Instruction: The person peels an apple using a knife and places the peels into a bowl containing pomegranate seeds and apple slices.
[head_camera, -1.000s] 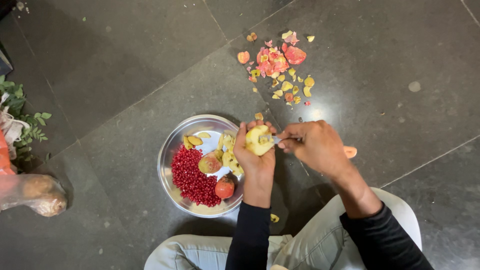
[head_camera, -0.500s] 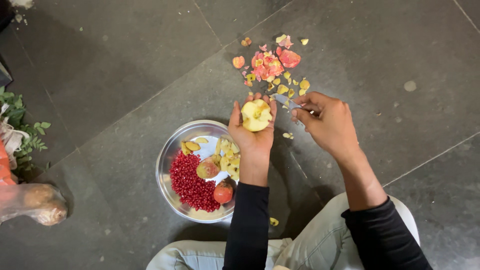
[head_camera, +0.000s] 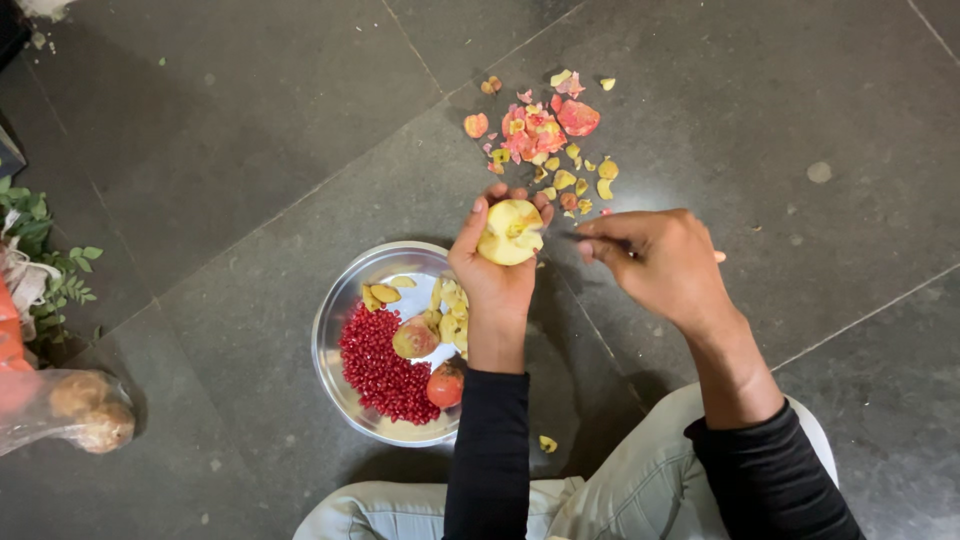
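Floor tiles (head_camera: 250, 130) lay dark under a steel bowl (head_camera: 335, 300) of pomegranate seeds (head_camera: 380, 365). Your left hand (head_camera: 495, 275) cupped a pale pomegranate piece (head_camera: 511, 232) above the bowl's far edge. Your right hand (head_camera: 660, 265) gripped a small knife (head_camera: 560, 236), its tip touching the piece.

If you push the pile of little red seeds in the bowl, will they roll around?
Probably: the red seeds are small, loose and rounded, so they would likely scatter. The steel bowl looks smooth, so they may slide, though its raised rim should keep them in.
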